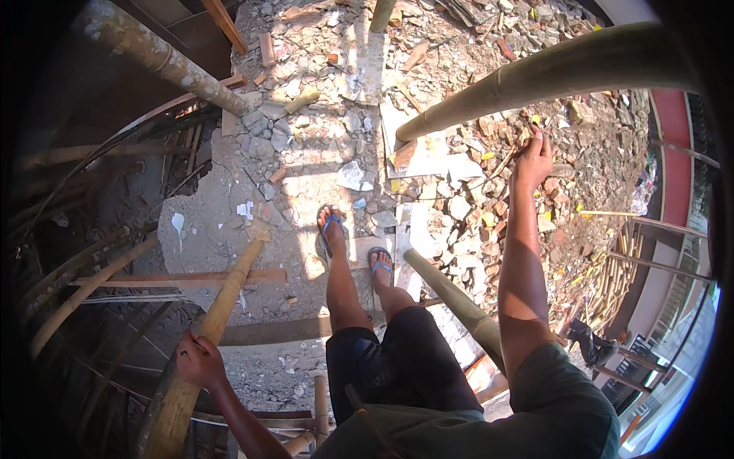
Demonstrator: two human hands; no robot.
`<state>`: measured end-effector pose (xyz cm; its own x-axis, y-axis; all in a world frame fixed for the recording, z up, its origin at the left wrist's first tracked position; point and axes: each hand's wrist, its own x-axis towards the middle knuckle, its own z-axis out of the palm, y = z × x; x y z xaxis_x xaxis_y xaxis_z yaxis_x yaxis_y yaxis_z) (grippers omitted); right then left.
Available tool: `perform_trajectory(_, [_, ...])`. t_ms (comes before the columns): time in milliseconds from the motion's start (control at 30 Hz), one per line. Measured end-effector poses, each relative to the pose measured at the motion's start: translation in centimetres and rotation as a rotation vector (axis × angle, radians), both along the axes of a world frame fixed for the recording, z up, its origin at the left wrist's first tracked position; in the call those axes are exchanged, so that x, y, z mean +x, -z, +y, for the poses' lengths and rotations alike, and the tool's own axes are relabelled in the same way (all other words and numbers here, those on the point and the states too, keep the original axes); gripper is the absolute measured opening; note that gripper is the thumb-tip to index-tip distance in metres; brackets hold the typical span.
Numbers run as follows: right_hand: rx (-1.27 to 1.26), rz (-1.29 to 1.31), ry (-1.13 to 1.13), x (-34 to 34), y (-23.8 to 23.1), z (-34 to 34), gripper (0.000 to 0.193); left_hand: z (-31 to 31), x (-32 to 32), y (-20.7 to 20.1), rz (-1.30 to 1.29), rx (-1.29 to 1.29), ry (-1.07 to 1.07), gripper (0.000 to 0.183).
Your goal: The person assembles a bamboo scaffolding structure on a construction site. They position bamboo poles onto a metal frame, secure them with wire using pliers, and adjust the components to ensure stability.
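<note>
Far left: loose poles and sticks [95,294], in shadow, lying at several angles.

Item: left hand [202,361], fingers bent, laid over a yellowish bamboo pole [229,302]; whether it gripped the pole or only rested there, could not be told. The pole slanted up from the lower edge to the broken concrete, crossing a wooden plank [264,277].

Above these: a speckled pole [164,61], slanting, its lower end by grey stones.

Middle: two feet in blue-strapped sandals [332,221], on dusty ground scattered with chips.

Right of the feet: a greenish pole [451,297], aslant; above it, a thick pole [535,80], its lower end by pale boards.

Item: right hand [533,159], held out just beside the thick pole, over broken brick and stone [462,210]. Its fingers were bent, tips close together; whether they pinched anything, could not be told.

Far right: another person [589,343], partly seen.

Condition, as judged: the large poles appeared set up; the rubble lay loose and unsorted. Nothing showed as plainly finished, and the amount left could not be told.
</note>
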<state>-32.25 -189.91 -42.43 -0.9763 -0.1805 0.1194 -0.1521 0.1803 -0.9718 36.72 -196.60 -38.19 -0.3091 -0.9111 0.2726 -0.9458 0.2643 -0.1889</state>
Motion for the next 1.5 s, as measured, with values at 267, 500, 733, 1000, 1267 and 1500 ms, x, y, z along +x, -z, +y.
perform_trajectory(267, [-0.282, 0.012, -0.176, -0.1, -7.7, -6.0, 0.027, -1.3, -1.8, 1.8, -0.170, 0.378, -0.267, 0.019])
perform_trajectory(500, [-0.294, -0.128, 0.049, 3.7, -11.2, -4.4, 0.025, -1.2, -2.4, 3.0, -0.329, 0.733, -0.265, 0.024])
perform_trajectory(733, [-0.318, -0.203, 0.150, 8.6, -12.5, 0.1, 0.016, -2.5, -1.0, 5.6, -0.361, 0.847, -0.240, 0.029])
perform_trajectory(1000, [0.072, -0.144, -0.093, 13.7, -15.2, 3.0, 0.024, -11.8, -14.4, 2.4, 0.714, 1.062, 0.107, 0.028])
perform_trajectory(1267, [0.473, -0.029, -0.332, 15.3, -13.7, 4.9, 0.018, -14.1, -36.6, -8.5, 1.152, 1.187, 0.419, 0.025])
perform_trajectory(1500, [0.655, -0.055, -0.326, 16.5, -13.1, 5.3, 0.027, -16.9, -47.8, -13.8, 1.302, 1.436, 0.638, 0.024])
